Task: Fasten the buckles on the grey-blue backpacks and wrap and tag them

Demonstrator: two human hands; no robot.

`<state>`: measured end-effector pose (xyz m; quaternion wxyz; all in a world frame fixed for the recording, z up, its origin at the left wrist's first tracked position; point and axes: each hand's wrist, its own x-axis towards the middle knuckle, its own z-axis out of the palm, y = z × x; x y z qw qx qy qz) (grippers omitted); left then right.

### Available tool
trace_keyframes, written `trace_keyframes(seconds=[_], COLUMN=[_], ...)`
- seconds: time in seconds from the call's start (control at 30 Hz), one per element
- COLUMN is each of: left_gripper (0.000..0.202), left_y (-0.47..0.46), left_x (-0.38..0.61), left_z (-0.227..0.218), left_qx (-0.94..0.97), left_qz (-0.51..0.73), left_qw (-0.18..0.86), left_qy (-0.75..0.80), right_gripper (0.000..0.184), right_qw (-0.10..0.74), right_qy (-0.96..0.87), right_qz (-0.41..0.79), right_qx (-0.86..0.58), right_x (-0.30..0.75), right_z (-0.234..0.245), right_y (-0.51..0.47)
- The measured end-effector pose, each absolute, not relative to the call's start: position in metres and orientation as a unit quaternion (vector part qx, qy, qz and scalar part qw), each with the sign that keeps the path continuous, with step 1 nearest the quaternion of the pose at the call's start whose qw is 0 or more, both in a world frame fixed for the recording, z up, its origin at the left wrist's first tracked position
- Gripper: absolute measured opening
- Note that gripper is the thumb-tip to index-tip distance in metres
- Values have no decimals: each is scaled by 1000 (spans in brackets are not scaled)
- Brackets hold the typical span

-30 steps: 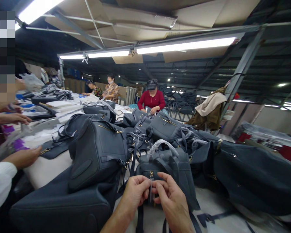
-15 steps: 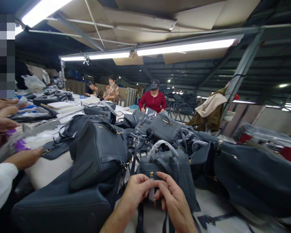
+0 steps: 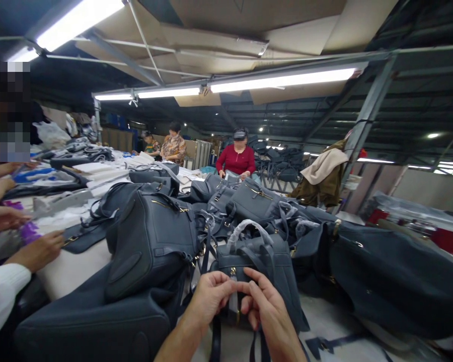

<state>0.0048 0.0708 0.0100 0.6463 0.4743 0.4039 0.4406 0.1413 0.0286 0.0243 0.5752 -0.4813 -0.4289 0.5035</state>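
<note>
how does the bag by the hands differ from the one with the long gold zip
The dark blue-grey leather-look bag with the plastic-wrapped handle looks smaller than the bulky blue-grey leather-look bag with the long gold zip. The first sits on the pale tabletop; the second rests on another dark bag. The left hand and right hand are at the first; neither touches the second. Both share colour and gold-coloured metal.

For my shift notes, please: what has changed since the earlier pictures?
The strip has turned: narrow before, it now shows a wider face between the left hand and right hand. A co-worker's white-sleeved hand has bent its fingers more. Both own hands stay at the bag.
</note>
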Motion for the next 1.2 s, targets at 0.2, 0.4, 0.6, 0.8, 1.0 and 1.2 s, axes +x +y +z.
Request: trace_keyframes(seconds=[0.2, 0.4, 0.6, 0.8, 1.0, 1.2], left_gripper=[57, 57, 56, 59, 60, 60], left_y=[73, 72, 70, 73, 72, 79], left_x=[6, 7, 5, 5, 6, 8], left_z=[10, 9, 8, 5, 10, -1], left_qx=[476, 466, 451, 466, 469, 498], left_qz=[445, 446, 441, 441, 443, 464], left_qw=[644, 646, 669, 654, 636, 605], left_qy=[401, 408, 394, 402, 423, 413], right_gripper=[64, 58, 41, 41, 37, 33], right_qw=[595, 592, 507, 478, 469, 487], right_qy=[-380, -412, -513, -528, -544, -553], right_qz=[540, 494, 389, 400, 377, 363], right_qx=[-459, -485, -573, -578, -585, -571], right_x=[140, 148, 144, 140, 139, 137], right_z=[30, 26, 28, 35, 42, 38], right_y=[27, 33, 45, 54, 55, 56])
